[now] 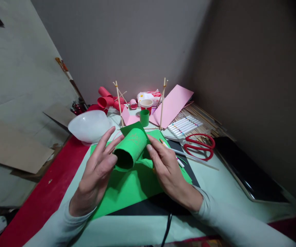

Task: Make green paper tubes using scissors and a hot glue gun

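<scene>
A green paper tube (131, 149) with a dark hollow end facing me is tilted between my hands. At its far end a darker green square of paper (135, 126) sticks out. My left hand (96, 171) is beside the near end, fingers stretched apart, thumb tip touching or nearly touching the rim. My right hand (167, 168) is closed at the tube's right side, thumb and forefinger pinching its edge by the darker paper. The remaining right fingertips are hidden. Green paper sheets (127, 195) lie below, over a black sheet (153, 207).
Red-handled scissors (199, 145), white markers (185, 126) and a black tablet-like slab (248, 171) lie to the right. Behind stand a small green tube (144, 118), a paper cup (146, 103) and a wooden-stick frame (162, 104). A white bowl (88, 126) sits left.
</scene>
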A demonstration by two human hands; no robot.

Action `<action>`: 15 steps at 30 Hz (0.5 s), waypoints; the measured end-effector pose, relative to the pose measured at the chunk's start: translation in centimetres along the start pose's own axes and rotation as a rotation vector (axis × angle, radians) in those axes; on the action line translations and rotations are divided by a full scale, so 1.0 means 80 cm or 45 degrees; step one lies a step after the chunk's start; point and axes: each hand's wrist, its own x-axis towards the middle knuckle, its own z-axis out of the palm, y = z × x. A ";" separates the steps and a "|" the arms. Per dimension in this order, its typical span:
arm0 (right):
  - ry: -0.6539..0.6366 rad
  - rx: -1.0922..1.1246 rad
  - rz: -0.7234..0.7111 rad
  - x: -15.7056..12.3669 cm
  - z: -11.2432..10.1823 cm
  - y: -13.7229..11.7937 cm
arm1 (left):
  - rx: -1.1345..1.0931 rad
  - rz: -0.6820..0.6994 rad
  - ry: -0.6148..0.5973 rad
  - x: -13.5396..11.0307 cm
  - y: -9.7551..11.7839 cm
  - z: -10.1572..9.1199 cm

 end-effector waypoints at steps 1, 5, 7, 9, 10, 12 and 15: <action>0.008 -0.009 -0.010 0.000 0.001 0.000 | -0.041 -0.030 0.001 -0.002 0.001 0.002; 0.003 -0.018 -0.054 -0.005 0.004 -0.005 | -0.134 -0.096 0.055 -0.005 0.002 0.006; -0.059 -0.008 -0.131 -0.009 0.007 -0.009 | -0.171 -0.106 0.102 -0.004 -0.002 0.004; -0.139 -0.023 -0.244 -0.012 0.007 -0.013 | -0.240 -0.109 0.134 -0.001 -0.006 0.000; -0.172 -0.045 -0.298 -0.013 0.007 -0.015 | -0.269 -0.102 0.141 0.000 -0.008 -0.002; -0.228 -0.094 -0.352 -0.014 0.003 -0.017 | -0.317 -0.086 0.130 0.005 -0.009 -0.004; -0.270 -0.070 -0.314 -0.012 -0.007 -0.021 | -0.348 -0.092 0.106 0.012 -0.003 -0.002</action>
